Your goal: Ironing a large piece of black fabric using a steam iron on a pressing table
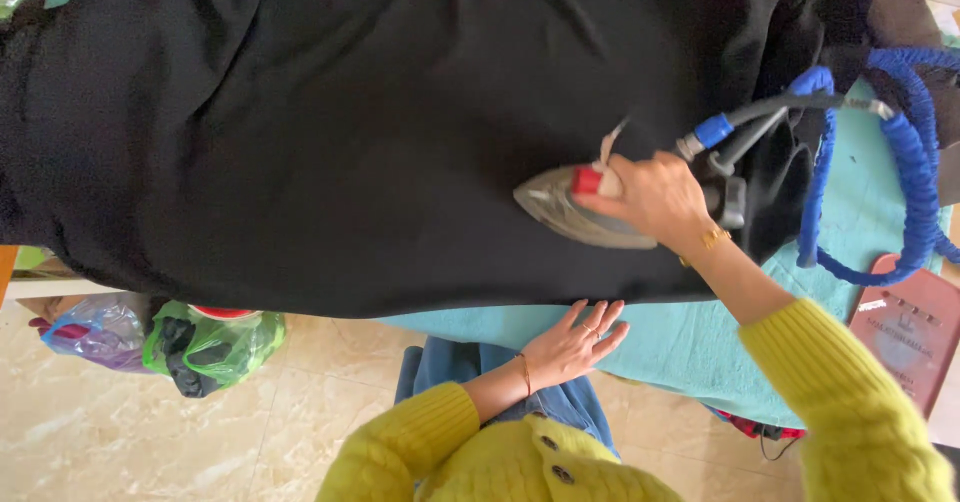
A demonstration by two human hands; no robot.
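The steam iron (pixel 585 212) lies flat on the black cloth (pixel 350 132), with its pointed end to the left. The right hand (pixel 655 199) is closed around its handle from above. Behind this hand, a blue hose (pixel 915 172) curls over the turquoise board cover (pixel 860 212), and a pink mat (pixel 910 327) lies just beside the hose. The left hand (pixel 575 342) is open with fingers spread; it rests on the near edge of the board, just under the cloth's edge, and holds nothing. Further left of it, plastic bags (pixel 200 347) sit on the tiled floor (pixel 120 442).
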